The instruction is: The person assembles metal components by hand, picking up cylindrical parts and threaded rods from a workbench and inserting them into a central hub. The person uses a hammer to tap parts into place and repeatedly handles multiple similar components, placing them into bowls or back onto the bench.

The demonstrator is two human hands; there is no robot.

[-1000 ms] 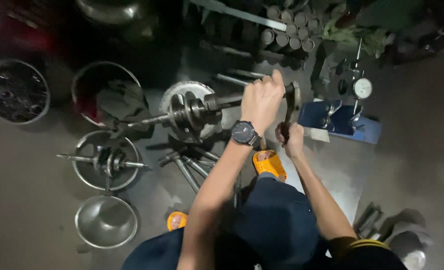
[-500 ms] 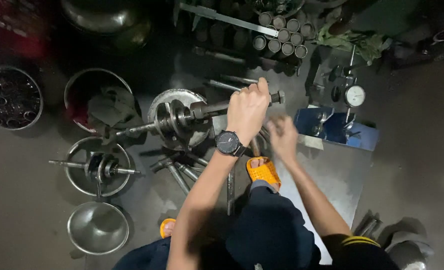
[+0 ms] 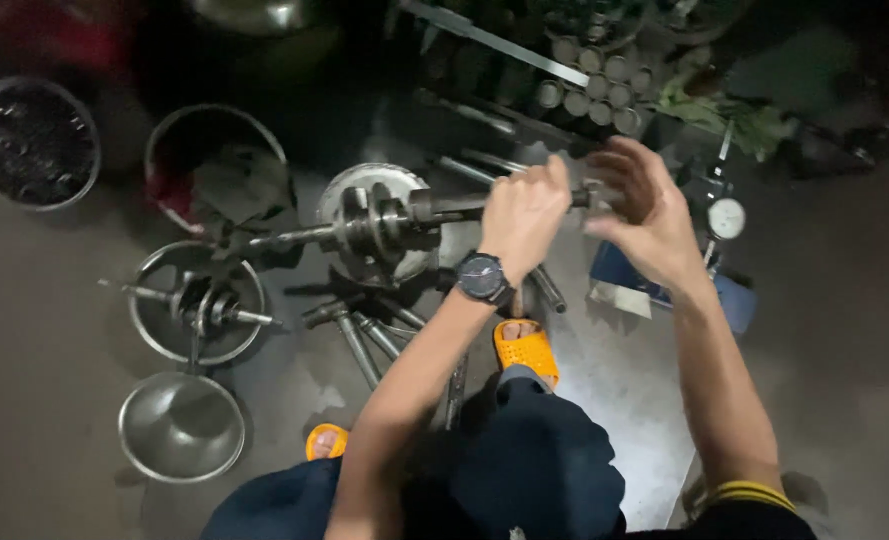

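left hand [image 3: 522,212]: fist wrapped tight around the crankshaft [image 3: 384,222] shaft end, over a steel bowl [image 3: 376,180]
right hand [image 3: 654,215]: open, empty, blurry, just beside
risk: heavy crank could slip, landing on sandalled foot [image 3: 526,350]

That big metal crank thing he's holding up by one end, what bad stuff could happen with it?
The crankshaft is held up by its shaft in the left hand, with its heavy webs out past the grip. If the grip slips, it could drop toward the foot in the orange sandal, which looks poorly protected. The right hand is open and blurred at the shaft's end, so fingers might get pinched. Loose rods on the floor could trip someone.
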